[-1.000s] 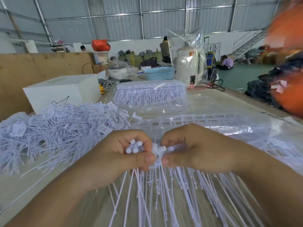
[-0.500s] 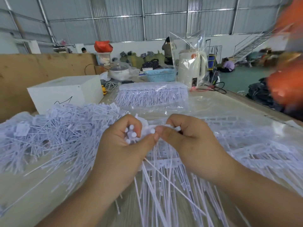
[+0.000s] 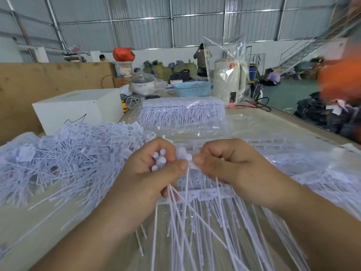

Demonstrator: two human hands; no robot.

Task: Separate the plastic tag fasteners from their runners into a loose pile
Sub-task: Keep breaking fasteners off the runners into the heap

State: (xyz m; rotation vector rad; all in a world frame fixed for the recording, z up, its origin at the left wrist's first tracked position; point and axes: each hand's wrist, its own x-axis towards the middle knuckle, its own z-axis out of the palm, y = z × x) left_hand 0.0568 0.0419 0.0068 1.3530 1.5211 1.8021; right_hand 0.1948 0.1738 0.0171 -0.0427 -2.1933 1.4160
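Both forearms enter from the 6 o'clock edge and converge at frame centre, wrists raised above the table (image 3: 263,122).

Left hand (image 3: 144,178): fingers curled inward, thumb extended toward 3 o'clock. It grips a bunch of separated fasteners (image 3: 159,160); their round white heads protrude between the curled fingers and the thumb, and their thin stems trail out below the palm toward 6 o'clock.

Right hand (image 3: 230,165): fingers curled, thumb tip pointing toward 9 o'clock and almost meeting the left thumb. It pinches the white runner strip (image 3: 183,156) at the point where the two thumbs come together. How much of the strip lies inside the fist cannot be determined.

Beneath the hands, further runners with fasteners attached (image 3: 205,194) lie across the table, stems fanning toward 6 o'clock. The image is blurred there; individual pieces cannot be counted.

The loose pile (image 3: 64,157) of detached fasteners lies at 9 o'clock of the hands, just beside the left hand.

At 12 o'clock of the hands, well apart, a wrapped bundle of unseparated fasteners (image 3: 181,112) rests on the table. A white box (image 3: 78,108) stands at 10 o'clock, behind the loose pile. A blue basket (image 3: 192,88) sits beyond the wrapped bundle
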